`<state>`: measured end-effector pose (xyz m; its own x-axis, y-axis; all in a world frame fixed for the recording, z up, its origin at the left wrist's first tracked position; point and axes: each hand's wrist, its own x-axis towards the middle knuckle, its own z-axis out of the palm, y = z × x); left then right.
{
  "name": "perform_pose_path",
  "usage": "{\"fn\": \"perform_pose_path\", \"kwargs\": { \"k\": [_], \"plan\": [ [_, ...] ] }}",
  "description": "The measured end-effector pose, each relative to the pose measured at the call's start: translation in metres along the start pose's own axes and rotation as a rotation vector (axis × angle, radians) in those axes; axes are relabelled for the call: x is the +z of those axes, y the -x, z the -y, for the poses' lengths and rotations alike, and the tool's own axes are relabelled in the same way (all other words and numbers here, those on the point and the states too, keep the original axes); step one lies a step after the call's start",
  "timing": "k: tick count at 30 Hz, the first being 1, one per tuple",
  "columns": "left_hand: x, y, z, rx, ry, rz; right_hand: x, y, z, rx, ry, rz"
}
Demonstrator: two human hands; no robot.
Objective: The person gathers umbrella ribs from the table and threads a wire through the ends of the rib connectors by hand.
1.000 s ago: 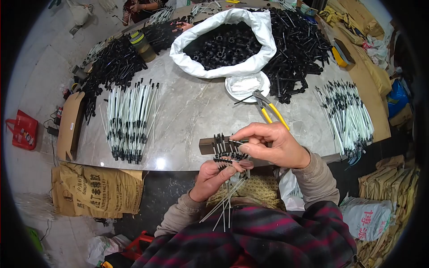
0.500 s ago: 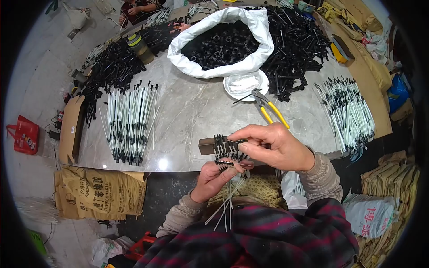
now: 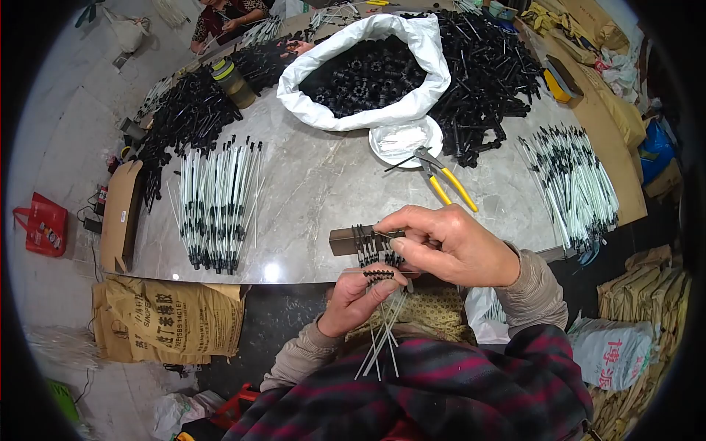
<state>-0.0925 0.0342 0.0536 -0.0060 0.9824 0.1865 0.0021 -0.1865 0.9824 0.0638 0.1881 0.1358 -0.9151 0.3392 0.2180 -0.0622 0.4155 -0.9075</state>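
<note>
Near the table's front edge, my left hand (image 3: 358,298) pinches a bundle of white rods with black fittings (image 3: 379,273); the rods (image 3: 384,338) fan down toward my lap. Just above and to the right, my right hand (image 3: 456,246) has thumb and index finger pinched together on a small thin piece (image 3: 382,234), too small to name. Behind the fittings lies a brown block (image 3: 343,241) at the table edge. Several black fittings stand in a row against it, partly hidden by my fingers.
A white sack (image 3: 294,103) of black parts stands at the back. Yellow-handled pliers (image 3: 457,187) lie by a white dish (image 3: 376,147). Rod bundles lie left (image 3: 213,206) and right (image 3: 577,191). Black parts (image 3: 478,81) are heaped behind. A co-worker (image 3: 228,18) is at the far left.
My left hand has shifted slightly right, and the rods beneath it have swung right. The row of black fittings is now more level, with a thin rod across it. My right hand stays pinched.
</note>
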Motion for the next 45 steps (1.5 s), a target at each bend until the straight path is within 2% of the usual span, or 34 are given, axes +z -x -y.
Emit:
{"fn": "perform_pose_path", "kwargs": {
  "k": [21, 27, 30, 45],
  "plan": [
    [-0.005, 0.0, 0.001, -0.024, 0.025, 0.101, 0.003, -0.003, -0.01, 0.024, -0.144, 0.006],
    [-0.005, 0.002, 0.01, -0.061, 0.244, 0.083, -0.002, -0.007, -0.01, 0.091, -0.243, 0.072],
    [-0.008, 0.002, 0.009, -0.068, 0.243, 0.088, -0.008, -0.01, -0.014, -0.014, -0.111, 0.1],
    [-0.011, -0.001, 0.009, -0.067, 0.235, 0.124, -0.011, -0.013, -0.006, -0.027, -0.018, 0.113]
  ]
}}
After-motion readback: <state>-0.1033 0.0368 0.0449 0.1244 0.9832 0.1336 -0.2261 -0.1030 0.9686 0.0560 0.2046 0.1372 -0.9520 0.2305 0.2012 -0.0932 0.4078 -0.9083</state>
